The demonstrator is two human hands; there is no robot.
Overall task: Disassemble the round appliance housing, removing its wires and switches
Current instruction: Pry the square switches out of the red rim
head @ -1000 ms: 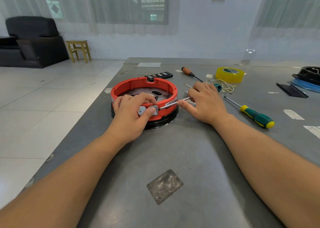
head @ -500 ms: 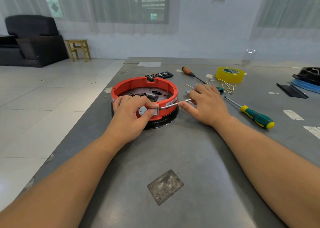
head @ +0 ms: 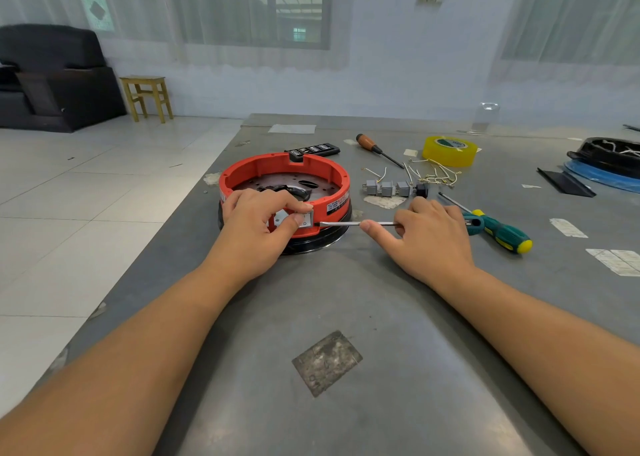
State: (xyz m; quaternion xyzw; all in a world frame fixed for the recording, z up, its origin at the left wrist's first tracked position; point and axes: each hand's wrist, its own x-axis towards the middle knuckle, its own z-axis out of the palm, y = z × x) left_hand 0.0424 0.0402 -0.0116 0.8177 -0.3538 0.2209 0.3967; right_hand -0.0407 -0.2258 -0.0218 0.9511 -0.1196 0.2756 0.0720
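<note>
The round orange housing (head: 285, 178) sits on the grey bench (head: 346, 317), left of centre. The left hand (head: 258, 228) pinches a small grey switch (head: 306, 219) at its near wall. A screwdriver (head: 353, 224), gripped by the right hand (head: 427, 239), touches that switch. Loose switches (head: 386, 188) and wires (head: 433, 175) lie behind.

Label on the red housing (head: 337, 206) carries print too small to read; likewise the tape roll (head: 449, 150).
</note>
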